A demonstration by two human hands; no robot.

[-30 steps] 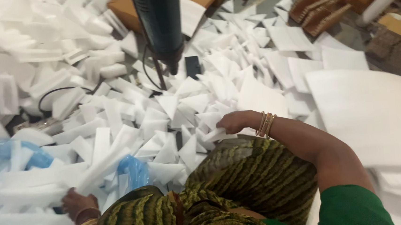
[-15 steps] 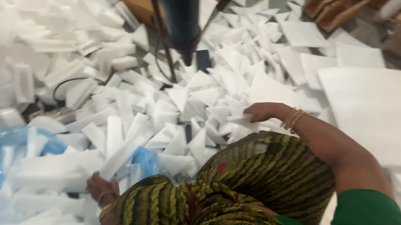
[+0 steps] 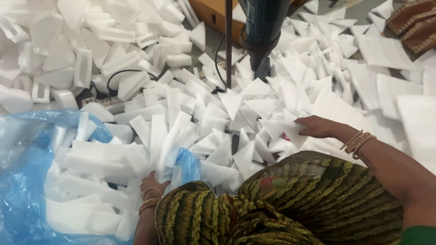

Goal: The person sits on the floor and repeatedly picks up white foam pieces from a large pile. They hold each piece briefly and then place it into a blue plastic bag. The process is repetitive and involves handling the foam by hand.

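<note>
A heap of white foam pieces (image 3: 238,116), strips and triangles, covers the floor in front of me. My right hand (image 3: 316,127) rests on the triangular foam pieces at centre right, fingers curled over one of them; bangles sit on the wrist. My left hand (image 3: 153,186) is low at centre left, pressed against long foam strips (image 3: 93,172) at the mouth of a blue plastic bag (image 3: 14,203). The bag holds several foam strips. Green and yellow striped cloth (image 3: 265,211) over my knees hides the lower middle.
A dark power tool (image 3: 264,17) hangs on a stand at top centre with a black cable (image 3: 122,75) running left. Brown cardboard boxes (image 3: 209,3) lie behind it, stacked cardboard (image 3: 420,16) at top right, large white foam sheets (image 3: 433,123) at right.
The view has swung left and down, showing more of the blue bag. My left hand has pushed foam strips toward the bag's mouth. My right hand has stayed on the triangular pieces.
</note>
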